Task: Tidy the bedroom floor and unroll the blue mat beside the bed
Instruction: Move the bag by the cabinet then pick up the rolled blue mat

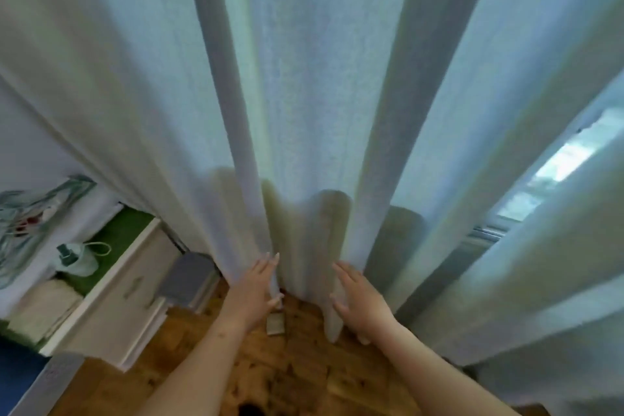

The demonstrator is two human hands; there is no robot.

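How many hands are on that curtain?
2. The left hand touches a fold of the curtain low down; the right hand lies flat on the next fold beside it.

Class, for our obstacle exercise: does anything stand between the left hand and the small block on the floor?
Nothing visible does. The block lies on the floor just under the left hand, which touches the curtain.

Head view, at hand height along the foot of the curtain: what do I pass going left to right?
white drawer unit → grey box → left hand, flat on the curtain → right hand, also on the curtain → window showing through a gap
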